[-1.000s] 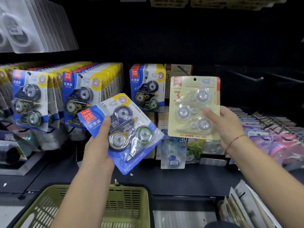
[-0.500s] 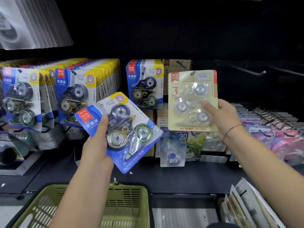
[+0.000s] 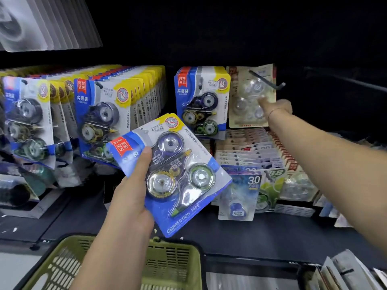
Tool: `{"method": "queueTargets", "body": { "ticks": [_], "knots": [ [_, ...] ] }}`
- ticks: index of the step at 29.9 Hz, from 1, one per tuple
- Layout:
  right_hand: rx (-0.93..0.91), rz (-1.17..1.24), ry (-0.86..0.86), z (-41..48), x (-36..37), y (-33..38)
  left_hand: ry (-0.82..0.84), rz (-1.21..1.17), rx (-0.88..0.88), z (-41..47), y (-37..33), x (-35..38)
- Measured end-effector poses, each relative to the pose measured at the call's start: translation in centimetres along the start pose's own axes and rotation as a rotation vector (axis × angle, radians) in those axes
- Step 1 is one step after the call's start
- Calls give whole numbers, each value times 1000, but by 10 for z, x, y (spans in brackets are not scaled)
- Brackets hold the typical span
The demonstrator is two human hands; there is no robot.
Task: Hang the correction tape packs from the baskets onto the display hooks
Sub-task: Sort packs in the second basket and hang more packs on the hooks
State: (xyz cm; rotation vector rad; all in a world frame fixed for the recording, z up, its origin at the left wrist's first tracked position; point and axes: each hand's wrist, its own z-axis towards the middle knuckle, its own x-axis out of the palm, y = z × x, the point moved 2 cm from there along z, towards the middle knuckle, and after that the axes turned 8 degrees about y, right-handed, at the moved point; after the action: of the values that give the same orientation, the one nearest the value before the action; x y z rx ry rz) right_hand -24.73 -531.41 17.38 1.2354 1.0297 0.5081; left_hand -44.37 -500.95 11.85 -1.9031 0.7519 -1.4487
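My left hand (image 3: 129, 197) grips a blue three-roll correction tape pack (image 3: 178, 168), thumb on its front, tilted in front of the shelf above the green basket (image 3: 173, 260). My right hand (image 3: 276, 107) reaches far back and holds a beige clear-roll pack (image 3: 245, 101) by its right side, thumb on the front. That pack sits deep on a black display hook (image 3: 266, 80), whose tip sticks out in front of it. The right hand is blurred.
Rows of matching blue packs hang on hooks at the left (image 3: 100, 114) and centre (image 3: 201, 101). Smaller packs (image 3: 247, 189) stand on the dark shelf below. A bare hook rod (image 3: 345, 80) juts out at the right. Loose packs (image 3: 345, 273) lie bottom right.
My right hand has carried the beige pack up and back, and it now sits on the hook with the tip showing in front. The left hand keeps the blue pack roughly where it was.
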Motion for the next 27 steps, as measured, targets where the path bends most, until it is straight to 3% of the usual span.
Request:
{"method": "queueTargets", "body": {
  "ticks": [5, 12, 16, 20, 27],
  "knots": [
    [143, 78, 128, 20, 20, 0, -2, 19, -16, 5, 0, 1],
    [130, 46, -29, -49, 14, -22, -16, 29, -17, -4, -2, 4],
    [-47, 174, 280, -145, 10, -25, -18, 46, 22, -12, -7, 6],
    [-193, 99, 625, -232, 8, -11, -7, 32, 70, -22, -13, 9],
    [-280, 112, 590, -276, 22, 2, 30, 51, 201, -34, -26, 4]
  ]
}}
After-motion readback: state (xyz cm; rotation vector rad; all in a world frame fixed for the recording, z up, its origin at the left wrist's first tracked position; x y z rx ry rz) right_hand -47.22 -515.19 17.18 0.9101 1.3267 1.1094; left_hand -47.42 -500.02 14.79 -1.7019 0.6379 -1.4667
